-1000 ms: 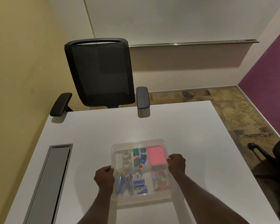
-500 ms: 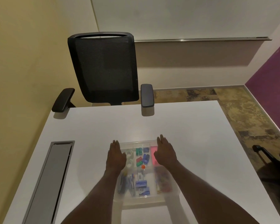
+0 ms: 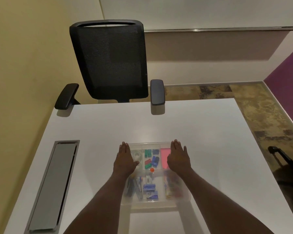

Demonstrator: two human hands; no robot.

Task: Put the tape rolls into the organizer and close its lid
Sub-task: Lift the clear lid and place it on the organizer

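Note:
A clear plastic organizer lies on the white table in front of me, its clear lid down over the compartments. Through the lid I see a clear tape roll in the far left compartment, mostly hidden by my left hand. My left hand lies flat, palm down, on the lid's far left part. My right hand lies flat on the far right part, over a pink pad. Both hands hold nothing.
The white table carries a grey cable hatch at the left. A black mesh office chair stands at the far edge. Green and blue clips, an orange pin and staplers fill other compartments. Another chair's base shows at right.
My hands left the organizer's sides and moved onto the lid's far part, fingers stretched flat. The view has tilted slightly.

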